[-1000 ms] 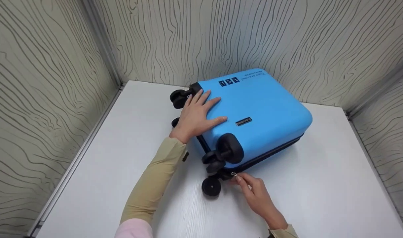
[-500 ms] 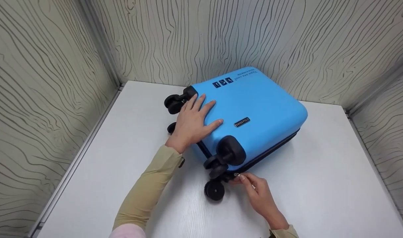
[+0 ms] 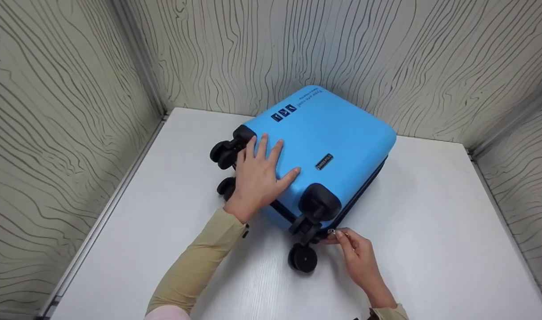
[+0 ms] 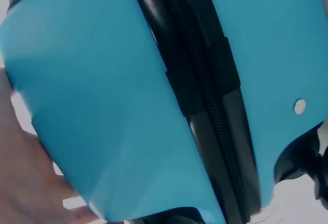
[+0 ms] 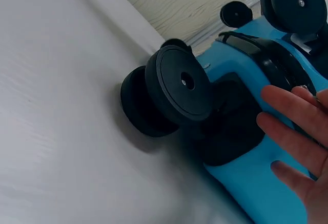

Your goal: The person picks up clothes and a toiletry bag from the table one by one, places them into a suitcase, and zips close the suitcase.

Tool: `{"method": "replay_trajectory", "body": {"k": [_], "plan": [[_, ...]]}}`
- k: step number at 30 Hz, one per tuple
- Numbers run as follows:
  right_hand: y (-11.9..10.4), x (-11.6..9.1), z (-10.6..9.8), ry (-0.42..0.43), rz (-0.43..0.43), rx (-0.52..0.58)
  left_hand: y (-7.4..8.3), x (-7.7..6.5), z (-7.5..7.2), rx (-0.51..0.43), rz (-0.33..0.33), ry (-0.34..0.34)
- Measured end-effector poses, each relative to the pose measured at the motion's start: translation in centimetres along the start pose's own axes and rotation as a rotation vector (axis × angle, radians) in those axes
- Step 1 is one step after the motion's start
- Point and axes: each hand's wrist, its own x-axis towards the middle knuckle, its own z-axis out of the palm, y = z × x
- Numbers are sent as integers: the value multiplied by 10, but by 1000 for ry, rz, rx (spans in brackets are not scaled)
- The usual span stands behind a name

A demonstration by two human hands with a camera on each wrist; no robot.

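Observation:
A blue hard-shell suitcase (image 3: 346, 129) lies on its side on the white table, black wheels toward the near left. My left hand (image 3: 255, 180) rests on its top face by the wheel end, fingers spread and straight. At the near corner, beside a wheel (image 3: 304, 258), my right hand (image 3: 359, 255) pinches a small metal zipper pull (image 3: 331, 231) between thumb and finger. The left wrist view shows the black zipper (image 4: 205, 90) running across the wheel end. In the right wrist view, several fingers (image 5: 292, 106) of that hand extend beside the suitcase corner; the pull is mostly hidden there.
The white table (image 3: 431, 249) extends around the suitcase on both sides. A wood-grain patterned panel (image 3: 262, 53) stands close behind the suitcase. Similar panels close off the left and right sides, with metal strips at the corners.
The suitcase has turned anticlockwise, its far end shifting left and its near corner moving right. My left hand has moved slightly down with it; my right hand has shifted right, still pinching the zipper pull.

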Motion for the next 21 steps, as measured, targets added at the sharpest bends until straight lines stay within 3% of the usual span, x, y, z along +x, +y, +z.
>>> {"method": "replay_trajectory", "body": {"k": [10,21], "plan": [[24,8,-24,69,117,21,18,-10,1,106,-19,62],[35,24,-64,213,183,-128,43,-17,9,169,51,76]]}}
